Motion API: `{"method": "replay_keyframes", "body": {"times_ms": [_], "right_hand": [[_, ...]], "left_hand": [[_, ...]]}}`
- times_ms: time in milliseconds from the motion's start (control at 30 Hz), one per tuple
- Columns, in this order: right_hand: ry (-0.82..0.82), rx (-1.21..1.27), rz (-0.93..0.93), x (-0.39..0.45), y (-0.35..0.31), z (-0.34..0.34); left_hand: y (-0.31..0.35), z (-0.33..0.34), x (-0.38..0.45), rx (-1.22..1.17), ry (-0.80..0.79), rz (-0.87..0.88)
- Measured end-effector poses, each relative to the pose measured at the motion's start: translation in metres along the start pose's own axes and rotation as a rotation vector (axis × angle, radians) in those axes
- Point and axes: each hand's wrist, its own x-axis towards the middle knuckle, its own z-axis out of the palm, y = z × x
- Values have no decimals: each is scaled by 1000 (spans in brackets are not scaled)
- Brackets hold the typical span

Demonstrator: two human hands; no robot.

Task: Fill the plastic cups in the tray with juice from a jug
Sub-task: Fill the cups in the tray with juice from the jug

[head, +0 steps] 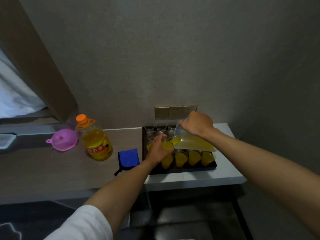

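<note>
A dark tray [183, 170] stands on the table against the wall. Its front row holds several plastic cups full of orange juice [194, 157]; empty clear cups [161, 128] fill the back rows. My right hand [197, 124] grips a clear jug [192, 142] tipped to the left, with juice lying along its lower side and reaching the spout. My left hand [158, 148] holds a plastic cup [168, 146] at the spout, above the tray; juice shows inside it.
A big juice bottle [97, 142] with an orange cap stands left of the tray. A pink funnel [65, 139] lies behind it. A folded blue cloth [129, 158] sits beside the tray's left edge. Wall sockets [174, 111] are just behind the tray.
</note>
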Motion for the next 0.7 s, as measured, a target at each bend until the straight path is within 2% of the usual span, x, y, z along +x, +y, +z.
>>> {"method": "replay_keyframes", "body": {"times_ms": [700], "right_hand": [[-2,-34,-1,0,0,2]], "left_hand": [[7,8,-5,-3,11,-4]]}}
